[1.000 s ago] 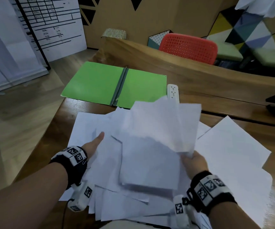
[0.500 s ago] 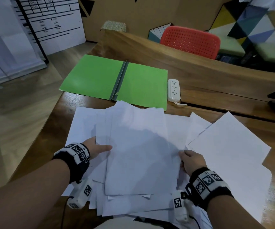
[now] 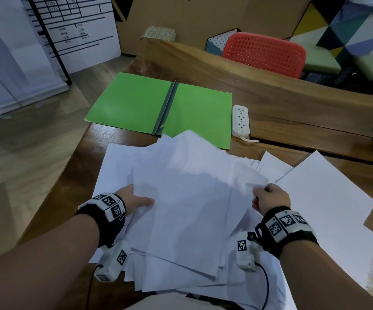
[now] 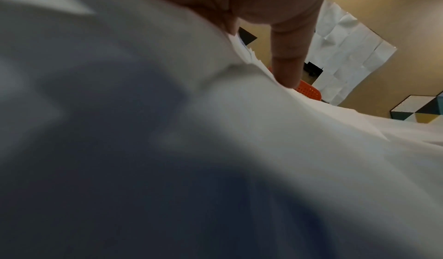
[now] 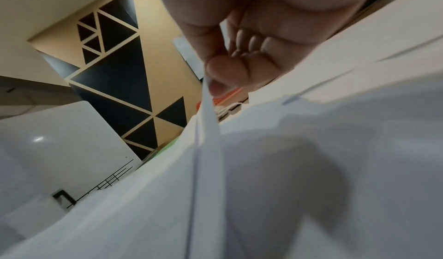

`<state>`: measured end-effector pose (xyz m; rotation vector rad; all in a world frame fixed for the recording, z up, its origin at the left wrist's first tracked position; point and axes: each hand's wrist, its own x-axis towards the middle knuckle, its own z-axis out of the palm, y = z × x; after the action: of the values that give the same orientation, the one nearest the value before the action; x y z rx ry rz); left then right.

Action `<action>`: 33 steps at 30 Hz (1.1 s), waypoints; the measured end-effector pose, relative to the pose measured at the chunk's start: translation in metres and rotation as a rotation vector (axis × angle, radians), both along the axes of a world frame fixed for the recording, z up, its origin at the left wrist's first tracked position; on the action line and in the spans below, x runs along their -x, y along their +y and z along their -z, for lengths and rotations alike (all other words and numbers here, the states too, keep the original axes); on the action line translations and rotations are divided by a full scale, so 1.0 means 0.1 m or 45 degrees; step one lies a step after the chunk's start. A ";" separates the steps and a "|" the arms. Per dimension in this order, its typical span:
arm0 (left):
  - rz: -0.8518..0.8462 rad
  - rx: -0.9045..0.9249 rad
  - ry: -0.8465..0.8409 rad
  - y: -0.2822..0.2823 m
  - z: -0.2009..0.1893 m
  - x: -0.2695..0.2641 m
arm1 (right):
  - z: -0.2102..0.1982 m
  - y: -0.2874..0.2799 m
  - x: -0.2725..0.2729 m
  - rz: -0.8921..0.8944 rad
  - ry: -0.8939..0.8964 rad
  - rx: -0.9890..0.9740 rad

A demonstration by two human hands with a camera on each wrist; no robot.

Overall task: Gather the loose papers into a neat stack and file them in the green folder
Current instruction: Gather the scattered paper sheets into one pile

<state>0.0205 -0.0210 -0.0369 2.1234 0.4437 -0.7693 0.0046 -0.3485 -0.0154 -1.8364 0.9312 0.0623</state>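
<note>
The green folder (image 3: pixel 158 108) lies open and flat at the far side of the wooden table. In front of it is an untidy pile of white papers (image 3: pixel 192 198), their edges fanned and skewed. My left hand (image 3: pixel 134 200) grips the pile's left edge, with the thumb (image 4: pixel 287 54) on top and the fingers hidden beneath. My right hand (image 3: pixel 268 198) pinches the right edge of the upper sheets (image 5: pixel 210 130) between thumb and curled fingers (image 5: pixel 239 67). More loose sheets (image 3: pixel 326 198) lie spread to the right, partly under the pile.
A white power strip (image 3: pixel 240 119) lies just right of the folder, against a raised wooden ledge (image 3: pixel 270 97). Behind the ledge stands a red perforated chair (image 3: pixel 264 54). The table's left edge (image 3: pixel 78 157) drops to the wooden floor.
One second ago both hands held the sheets raised and upright. They then came down onto the pile. Now the upper sheets sit skewed, and my right hand has shifted outward and pinches their right edge.
</note>
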 end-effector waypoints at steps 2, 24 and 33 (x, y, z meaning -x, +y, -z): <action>-0.025 0.028 -0.017 0.00 0.01 -0.01 | -0.03 0.05 0.05 -0.057 0.003 -0.066; -0.188 0.222 -0.094 0.05 0.00 -0.07 | -0.15 -0.88 0.49 0.067 0.696 0.590; -0.100 0.065 -0.048 -0.10 0.11 0.01 | 0.03 -0.91 0.54 0.326 0.400 0.301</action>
<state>0.0195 -0.0312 -0.0477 2.0570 0.4796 -0.6872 -0.0494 -0.4395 -0.0179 -1.9402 1.4401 0.0866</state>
